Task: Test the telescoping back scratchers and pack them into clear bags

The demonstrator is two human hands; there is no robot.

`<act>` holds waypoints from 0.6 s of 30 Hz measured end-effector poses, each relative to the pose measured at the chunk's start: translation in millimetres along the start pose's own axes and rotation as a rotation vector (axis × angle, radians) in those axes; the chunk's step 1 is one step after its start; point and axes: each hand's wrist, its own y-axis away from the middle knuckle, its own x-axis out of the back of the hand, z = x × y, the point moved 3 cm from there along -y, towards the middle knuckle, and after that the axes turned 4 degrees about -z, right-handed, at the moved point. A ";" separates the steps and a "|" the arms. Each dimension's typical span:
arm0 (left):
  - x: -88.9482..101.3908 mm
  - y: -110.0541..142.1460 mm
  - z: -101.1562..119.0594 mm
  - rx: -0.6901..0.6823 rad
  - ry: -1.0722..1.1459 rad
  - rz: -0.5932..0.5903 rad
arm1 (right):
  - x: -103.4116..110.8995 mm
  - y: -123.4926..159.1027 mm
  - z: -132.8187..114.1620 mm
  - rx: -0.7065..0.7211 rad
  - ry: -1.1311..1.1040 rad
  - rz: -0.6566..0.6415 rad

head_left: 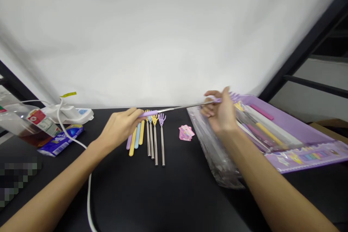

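My left hand (121,126) is closed on the purple handle of a telescopic back scratcher (179,108), whose thin metal rod is stretched out to the right. At the rod's far end my right hand (221,114) pinches the purple claw head. Under my left hand several more scratchers (155,137) lie side by side on the black table (174,195), with steel rods and small yellow, blue and purple hand-shaped heads, beside pastel handles (135,139).
A purple display box (293,134) with more scratchers and clear plastic sleeves (214,148) lies at the right. Small pink cards (186,132) sit mid-table. At the left are a white power strip (71,114) with cable, a blue packet (60,140) and a plastic bag (19,121).
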 end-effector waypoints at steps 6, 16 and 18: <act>-10.4 3.3 -34.5 0.041 -0.118 -0.027 | 53.3 -20.6 -34.1 0.089 -0.142 0.316; -2.0 -34.1 -5.0 -0.097 -0.185 0.052 | 42.7 -16.4 -17.7 0.089 -0.293 0.218; -2.7 -41.5 1.9 -0.144 -0.212 0.088 | 45.1 -16.7 -19.1 0.061 -0.320 0.226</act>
